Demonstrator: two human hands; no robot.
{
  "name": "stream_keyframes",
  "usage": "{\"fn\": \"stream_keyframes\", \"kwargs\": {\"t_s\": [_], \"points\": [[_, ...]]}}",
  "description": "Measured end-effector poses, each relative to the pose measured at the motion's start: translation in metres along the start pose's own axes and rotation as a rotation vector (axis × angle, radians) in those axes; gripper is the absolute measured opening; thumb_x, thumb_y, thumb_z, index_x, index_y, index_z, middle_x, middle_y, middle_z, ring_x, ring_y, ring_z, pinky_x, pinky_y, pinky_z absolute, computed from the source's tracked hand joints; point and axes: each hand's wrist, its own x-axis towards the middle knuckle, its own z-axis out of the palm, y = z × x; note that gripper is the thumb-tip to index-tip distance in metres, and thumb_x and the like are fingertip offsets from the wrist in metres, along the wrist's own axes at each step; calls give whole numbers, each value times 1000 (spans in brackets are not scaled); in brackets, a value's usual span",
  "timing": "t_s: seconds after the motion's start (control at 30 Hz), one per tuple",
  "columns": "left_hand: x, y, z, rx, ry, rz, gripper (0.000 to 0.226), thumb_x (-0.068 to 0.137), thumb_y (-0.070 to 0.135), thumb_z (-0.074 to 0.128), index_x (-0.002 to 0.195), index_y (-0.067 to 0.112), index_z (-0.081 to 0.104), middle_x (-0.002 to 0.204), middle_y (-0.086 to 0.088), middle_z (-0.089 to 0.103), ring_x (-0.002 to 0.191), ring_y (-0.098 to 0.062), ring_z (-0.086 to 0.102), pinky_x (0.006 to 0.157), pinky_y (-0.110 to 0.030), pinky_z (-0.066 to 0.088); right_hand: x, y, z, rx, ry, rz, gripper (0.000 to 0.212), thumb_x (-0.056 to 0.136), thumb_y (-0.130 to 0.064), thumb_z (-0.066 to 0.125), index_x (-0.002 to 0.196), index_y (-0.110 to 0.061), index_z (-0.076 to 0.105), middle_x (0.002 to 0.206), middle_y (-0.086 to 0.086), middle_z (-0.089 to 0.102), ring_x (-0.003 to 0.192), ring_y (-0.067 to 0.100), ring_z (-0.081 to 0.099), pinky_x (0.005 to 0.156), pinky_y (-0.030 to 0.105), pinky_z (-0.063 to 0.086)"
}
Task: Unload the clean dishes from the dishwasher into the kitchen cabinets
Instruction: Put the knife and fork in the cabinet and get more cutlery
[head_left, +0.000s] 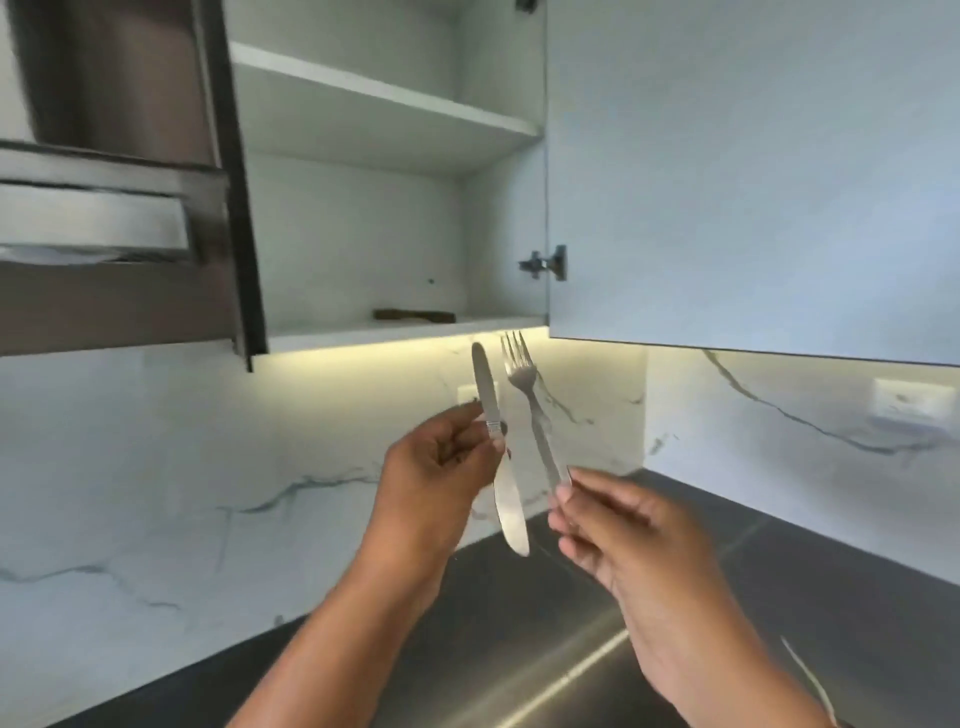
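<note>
My left hand (441, 462) pinches a silver table knife (485, 384) at its middle, one end up and the other end hanging down past the hand. My right hand (618, 535) holds a silver fork (524, 384) by the end of its handle, tines up. Both pieces are raised in front of the marble backsplash, just below the open wall cabinet (363, 208). The cabinet's white bottom shelf (405, 332) carries a dark, flat object (414, 315) near its front edge. The upper shelf (384, 98) looks bare.
The cabinet door (753, 171) is swung open to the right, with its hinge at the shelf's right side. A steel range hood (114, 208) hangs at the left. A dark steel countertop (519, 649) lies below my arms. A wall outlet (911, 405) sits on the right backsplash.
</note>
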Motion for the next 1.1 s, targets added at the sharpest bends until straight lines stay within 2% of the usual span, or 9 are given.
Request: {"fn": "stream_keyframes", "kwargs": {"t_s": [0.13, 0.3, 0.5, 0.67, 0.73, 0.83, 0.9, 0.97, 1.1], "points": [[68, 20, -39, 128, 98, 26, 30, 88, -1, 67, 117, 7, 64, 97, -8, 75, 96, -23, 72, 92, -36, 57, 50, -20, 55, 12, -72, -115, 14, 88, -7, 71, 100, -12, 75, 87, 9, 77, 80, 16, 73, 72, 25, 58], [153, 24, -77, 472, 279, 49, 22, 84, 9, 73, 104, 16, 69, 89, 2, 74, 83, -17, 72, 79, -38, 61, 125, -29, 111, -50, -107, -159, 16, 88, -4, 71, 103, -1, 70, 83, 14, 73, 69, 12, 71, 65, 19, 59], [240, 21, -109, 939, 381, 7, 9, 88, 11, 71, 95, 14, 68, 90, -5, 68, 70, -19, 66, 63, -30, 58, 232, -20, 157, -245, -117, -217, 8, 83, -4, 73, 91, -7, 71, 79, 11, 73, 70, 20, 74, 71, 33, 63], [307, 17, -125, 1325, 394, -126, 20, 89, 19, 69, 102, 4, 68, 100, -9, 66, 95, -27, 66, 91, -35, 55, 310, -16, 185, -395, -139, -279, 13, 81, -11, 73, 69, -9, 73, 61, 6, 72, 64, 23, 74, 70, 43, 63], [330, 14, -130, 1369, 430, -194, 18, 87, 22, 70, 86, 6, 61, 87, -6, 61, 86, -23, 64, 84, -29, 53, 337, -16, 195, -494, -149, -309, 12, 80, -13, 73, 73, -4, 75, 63, 7, 73, 64, 23, 74, 73, 43, 63], [356, 6, -140, 1404, 493, -275, 33, 86, 27, 70, 68, 12, 47, 68, -2, 48, 60, -15, 47, 70, -27, 43, 367, -13, 210, -639, -185, -341, 15, 79, -20, 75, 76, -5, 75, 68, 5, 74, 68, 22, 74, 69, 35, 61], [367, 1, -142, 1421, 501, -344, 34, 85, 31, 71, 71, 11, 47, 68, -3, 47, 58, -14, 44, 70, -27, 40, 382, -8, 216, -782, -207, -398, 17, 79, -26, 73, 71, -11, 71, 69, 2, 72, 67, 18, 71, 53, 21, 48], [373, -4, -145, 1435, 488, -418, 36, 85, 35, 72, 76, 9, 48, 70, -4, 47, 59, -15, 43, 72, -26, 38, 391, -5, 221, -879, -219, -461, 20, 79, -27, 73, 66, -15, 63, 72, 2, 70, 68, 19, 66, 46, 18, 31], [385, -16, -151, 1484, 505, -469, 37, 83, 32, 74, 70, 10, 47, 68, -4, 50, 62, -17, 49, 69, -27, 40, 406, -3, 225, -970, -280, -509, 31, 81, -25, 72, 61, -17, 49, 67, 1, 56, 69, 22, 58, 48, 21, 30]]}}
